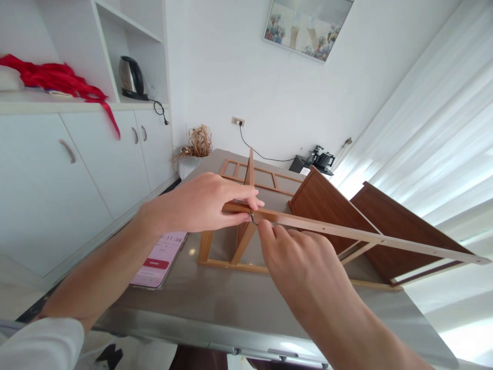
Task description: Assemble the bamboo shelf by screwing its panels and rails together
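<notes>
A wooden shelf rack lies on its side on the grey table (pixel 215 303), its long upper rail (pixel 346 232) running from the middle to the far right. My left hand (pixel 196 203) is closed around the left end of that rail, fingers above and thumb below. Just beside the thumb, a bent metal hex key (pixel 253 220) meets a bolt head in the rail. The key's other end disappears into the closed fingers of my right hand (pixel 300 257). Brown shelf panels (pixel 327 205) stand between the rails on the right.
Behind the rack lies another slatted wooden frame (pixel 275 180). A phone (pixel 154 267) showing a timer rests left, under my left forearm. Farther back are a black kettle set (pixel 323 160) and a potted dried plant (pixel 198 144). White cabinets (pixel 34 180) line the left side.
</notes>
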The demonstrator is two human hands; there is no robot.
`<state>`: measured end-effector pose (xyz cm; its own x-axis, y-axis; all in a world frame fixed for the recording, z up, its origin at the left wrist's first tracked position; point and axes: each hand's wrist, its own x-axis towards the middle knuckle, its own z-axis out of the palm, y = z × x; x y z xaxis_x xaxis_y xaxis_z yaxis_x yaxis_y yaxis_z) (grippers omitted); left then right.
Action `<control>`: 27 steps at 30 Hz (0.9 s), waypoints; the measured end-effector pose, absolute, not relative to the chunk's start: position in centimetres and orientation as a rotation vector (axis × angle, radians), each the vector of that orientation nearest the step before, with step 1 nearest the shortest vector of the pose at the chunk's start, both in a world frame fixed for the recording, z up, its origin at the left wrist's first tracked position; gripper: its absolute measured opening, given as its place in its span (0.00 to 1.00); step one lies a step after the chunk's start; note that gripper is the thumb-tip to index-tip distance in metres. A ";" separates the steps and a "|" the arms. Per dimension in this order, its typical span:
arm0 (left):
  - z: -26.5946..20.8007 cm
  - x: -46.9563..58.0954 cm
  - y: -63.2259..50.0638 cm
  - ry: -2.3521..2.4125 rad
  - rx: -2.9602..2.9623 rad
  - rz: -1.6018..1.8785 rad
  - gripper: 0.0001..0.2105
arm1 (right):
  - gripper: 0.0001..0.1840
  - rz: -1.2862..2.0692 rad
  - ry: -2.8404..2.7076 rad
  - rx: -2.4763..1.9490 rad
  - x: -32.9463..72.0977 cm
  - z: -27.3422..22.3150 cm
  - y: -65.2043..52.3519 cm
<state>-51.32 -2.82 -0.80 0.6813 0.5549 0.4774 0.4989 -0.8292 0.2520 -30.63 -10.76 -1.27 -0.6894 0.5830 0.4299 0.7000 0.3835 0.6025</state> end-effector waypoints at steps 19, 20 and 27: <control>-0.7 -51.3 -2.9 0.860 2.792 0.815 0.08 | 0.06 -0.669 -2.378 -1.291 -31.2 -5.0 -9.8; -0.7 -51.3 -2.9 0.861 2.792 0.814 0.08 | 0.06 -0.676 -2.363 -1.273 -31.2 -5.2 -9.8; -0.8 -51.3 -2.7 0.876 2.778 0.824 0.08 | 0.06 -0.700 -2.292 -1.212 -31.3 -5.5 -9.8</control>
<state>-51.30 -2.68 -0.84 0.6854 0.5606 0.4647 0.4985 -0.8264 0.2618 -31.28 -9.83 -5.51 -0.5116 0.6160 0.5990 0.8456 0.4848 0.2237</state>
